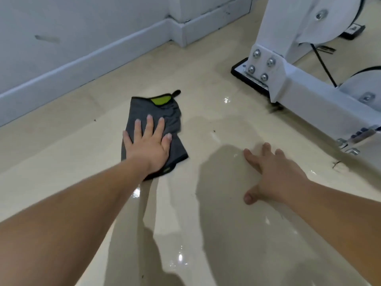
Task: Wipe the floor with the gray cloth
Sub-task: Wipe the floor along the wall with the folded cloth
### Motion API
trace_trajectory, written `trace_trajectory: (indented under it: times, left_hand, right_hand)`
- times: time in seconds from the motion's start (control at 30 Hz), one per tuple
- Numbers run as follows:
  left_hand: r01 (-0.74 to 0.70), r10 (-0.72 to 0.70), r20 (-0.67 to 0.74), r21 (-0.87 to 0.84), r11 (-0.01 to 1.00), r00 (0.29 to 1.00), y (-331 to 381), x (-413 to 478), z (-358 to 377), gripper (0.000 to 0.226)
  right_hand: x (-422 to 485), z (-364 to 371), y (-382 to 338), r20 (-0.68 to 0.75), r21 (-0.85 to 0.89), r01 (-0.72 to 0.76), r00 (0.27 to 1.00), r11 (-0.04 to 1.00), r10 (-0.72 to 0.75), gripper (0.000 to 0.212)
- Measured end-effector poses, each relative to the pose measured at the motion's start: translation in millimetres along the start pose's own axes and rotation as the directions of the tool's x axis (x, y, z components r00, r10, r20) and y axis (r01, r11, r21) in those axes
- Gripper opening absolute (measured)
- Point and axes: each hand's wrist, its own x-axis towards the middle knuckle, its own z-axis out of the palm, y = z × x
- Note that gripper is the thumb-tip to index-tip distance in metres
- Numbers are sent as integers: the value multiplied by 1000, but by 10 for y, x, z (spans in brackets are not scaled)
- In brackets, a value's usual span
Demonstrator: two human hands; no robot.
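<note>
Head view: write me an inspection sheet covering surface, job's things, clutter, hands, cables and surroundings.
Surface: glossy beige floor, bright glints.
Job's things: folded gray cloth with lime-green corner, lying flat on the floor.
Clutter: small dark specks; dark debris scrap near the frame.
Hands: left hand presses flat on the cloth, fingers straight; right hand spread over bare floor, contact unclear.
Cables: thin black cable at the frame.
Surroundings: white skirting board; white bolted metal machine frame.

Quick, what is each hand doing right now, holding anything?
Left hand: open, fingers straight, pressing flat on the gray cloth.
Right hand: open, fingers spread on the bare floor, holding nothing.
</note>
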Motion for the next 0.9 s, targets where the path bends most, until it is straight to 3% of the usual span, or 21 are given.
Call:
trace_trajectory:
  times: [0.23,0.33,0.43,0.5,0.67,0.83,0.9]
  left_hand:
    - [34,-34,15,0,999,999,770,835,-183,62]
    - [-143,143,1,52,988,990,1239,708,-52,63]
    - [-383,384,17,109,917,923,1551,306,134,62]
    - [-464,465,14,115,878,885,1598,25,254,59]
    - [-518,521,0,102,849,854,1268,-664,464,60]
    - [-607,612,40,188,772,790,514,-1578,660,60]
    - [-600,608,22,190,777,794,159,-1760,682,58]
  right_hand:
    - [126,-3,64,35,16,7,999,1000,-8,144]
    - [147,0,78,53,-13,7,999,1000,-6,142]
    - [138,12,97,34,-9,10,999,1000,-9,142]
    - [139,17,111,22,3,13,1000,1000,-13,138]
    - [71,8,96,5,-16,9,1000,1000,-9,91]
    - [62,17,76,-48,25,37,998,999,-36,94]
    - [-36,97,124,-155,71,68,986,995,-57,85]
